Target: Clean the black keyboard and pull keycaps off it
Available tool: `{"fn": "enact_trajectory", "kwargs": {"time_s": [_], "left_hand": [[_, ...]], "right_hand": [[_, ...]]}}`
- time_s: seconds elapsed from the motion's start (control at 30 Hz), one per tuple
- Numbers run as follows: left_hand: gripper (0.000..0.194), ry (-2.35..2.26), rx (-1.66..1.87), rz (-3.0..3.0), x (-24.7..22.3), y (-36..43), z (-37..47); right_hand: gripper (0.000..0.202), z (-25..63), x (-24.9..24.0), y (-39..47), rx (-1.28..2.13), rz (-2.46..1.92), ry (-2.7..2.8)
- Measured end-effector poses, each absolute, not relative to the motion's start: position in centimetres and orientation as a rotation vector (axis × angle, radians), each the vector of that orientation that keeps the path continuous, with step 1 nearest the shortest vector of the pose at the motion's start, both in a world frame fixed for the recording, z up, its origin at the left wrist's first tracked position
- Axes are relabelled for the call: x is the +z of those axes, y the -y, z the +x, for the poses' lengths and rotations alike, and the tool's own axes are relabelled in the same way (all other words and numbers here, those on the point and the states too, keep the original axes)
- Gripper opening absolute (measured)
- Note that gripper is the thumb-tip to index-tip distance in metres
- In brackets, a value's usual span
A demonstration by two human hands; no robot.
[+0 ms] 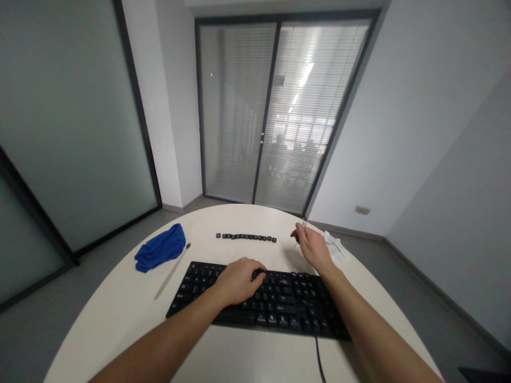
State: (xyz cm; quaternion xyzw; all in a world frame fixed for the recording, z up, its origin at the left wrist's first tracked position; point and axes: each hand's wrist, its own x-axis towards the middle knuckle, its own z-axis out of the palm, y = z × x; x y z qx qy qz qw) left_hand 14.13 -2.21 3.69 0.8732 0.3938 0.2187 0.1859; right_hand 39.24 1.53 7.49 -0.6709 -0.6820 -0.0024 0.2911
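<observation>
A black keyboard point(279, 306) lies on the round pale table point(239, 356). My left hand point(239, 280) rests on its upper middle part, thumb and fingers bent around a small gap over the keys; whether anything is between them is hidden. Beyond the keyboard's right part, my right hand point(311, 244) is raised over the table, its fingers closed on a thin pale tool, perhaps tweezers point(304, 223). Something small and dark shows by those fingertips, too small to name. Several loose black keycaps point(246, 237) form a row behind the keyboard, between the two hands.
At the left lie a blue cloth point(160, 248) and a thin brush point(171, 272) with a dark tip. White tissue point(336, 246) sits beyond my right wrist. The keyboard's cable point(319, 359) runs toward the near edge. Glass doors with blinds stand behind the table.
</observation>
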Motion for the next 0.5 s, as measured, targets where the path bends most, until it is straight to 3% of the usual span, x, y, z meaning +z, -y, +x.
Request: {"fn": "enact_trajectory", "kwargs": {"time_s": [0.27,0.5], "left_hand": [[0.029,-1.105,0.613,2.465,3.7,2.3,14.2],[0.027,-1.102,0.616,2.464,3.7,2.3,14.0]], "right_hand": [[0.052,39.8,5.1,3.0,0.736,-1.466,1.61],[0.033,40.8,5.8,3.9,0.696,-1.397,1.925]]}}
